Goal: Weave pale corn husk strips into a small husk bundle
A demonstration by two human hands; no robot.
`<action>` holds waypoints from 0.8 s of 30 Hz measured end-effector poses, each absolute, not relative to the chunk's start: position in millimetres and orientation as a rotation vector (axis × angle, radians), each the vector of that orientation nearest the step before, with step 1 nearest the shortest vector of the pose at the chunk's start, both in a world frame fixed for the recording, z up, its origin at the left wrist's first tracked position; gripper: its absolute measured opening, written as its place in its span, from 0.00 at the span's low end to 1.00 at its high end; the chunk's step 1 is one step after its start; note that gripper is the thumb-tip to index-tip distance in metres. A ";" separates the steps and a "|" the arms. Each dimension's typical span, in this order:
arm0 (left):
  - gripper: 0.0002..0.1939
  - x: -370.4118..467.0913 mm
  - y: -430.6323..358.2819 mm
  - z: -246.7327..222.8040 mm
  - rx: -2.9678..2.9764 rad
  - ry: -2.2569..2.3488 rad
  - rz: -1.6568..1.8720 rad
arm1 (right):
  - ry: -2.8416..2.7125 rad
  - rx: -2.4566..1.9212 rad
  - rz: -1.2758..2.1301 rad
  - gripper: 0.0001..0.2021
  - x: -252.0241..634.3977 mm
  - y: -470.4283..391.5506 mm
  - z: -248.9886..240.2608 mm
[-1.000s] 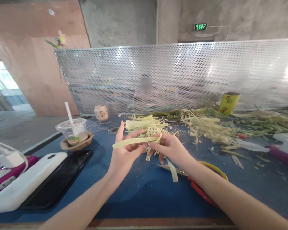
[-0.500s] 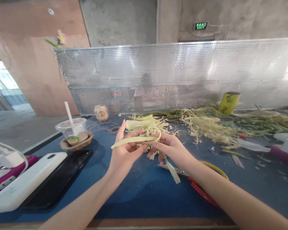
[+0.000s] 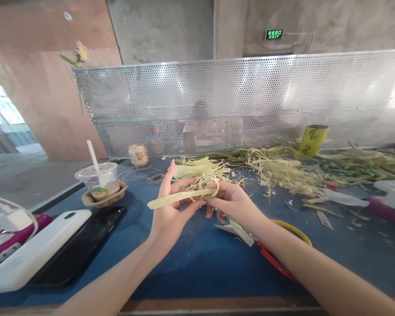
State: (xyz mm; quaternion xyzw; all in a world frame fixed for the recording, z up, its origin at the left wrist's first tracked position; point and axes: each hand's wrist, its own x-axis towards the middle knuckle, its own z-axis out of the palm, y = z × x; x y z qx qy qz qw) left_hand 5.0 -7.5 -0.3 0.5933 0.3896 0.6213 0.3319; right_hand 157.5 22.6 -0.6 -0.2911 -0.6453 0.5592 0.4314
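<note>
A pale green strip of plant husk (image 3: 179,198) lies across my left palm and curls over at its right end, where fingers of both hands meet. My left hand (image 3: 173,206) pinches it between thumb and fingertips, with the index finger raised. My right hand (image 3: 228,199) is closed on the strip's curled end; a loose tail (image 3: 242,230) hangs below that hand. Just behind the fingers lies a bundle of pale husks (image 3: 200,169) with frayed ends. Scissors (image 3: 276,259) with red and yellow handles lie partly under my right forearm.
On the left are a lidded plastic cup (image 3: 100,177) with a straw, a black phone (image 3: 82,245), a white power bank (image 3: 42,245) and a power strip (image 3: 6,241). Shredded husks (image 3: 283,173), a yellow tube (image 3: 313,140) and a purple-handled tool (image 3: 385,210) lie right. A perforated metal screen (image 3: 250,101) stands behind.
The strip's left end has dipped slightly lower and further left. Its hanging tail has swung up to the right, over the scissor blades. Both hands stay nearly in place.
</note>
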 end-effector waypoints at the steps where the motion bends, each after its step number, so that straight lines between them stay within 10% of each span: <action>1: 0.50 5.3 -8.2 0.8 1.528 1.019 1.620 | -1.606 -0.718 1.407 0.07 157.6 21.8 0.7; 24: 0.53 4.3 -5.8 9.3 1.191 0.870 1.573 | -1.616 -0.677 1.393 0.08 160.9 26.4 1.0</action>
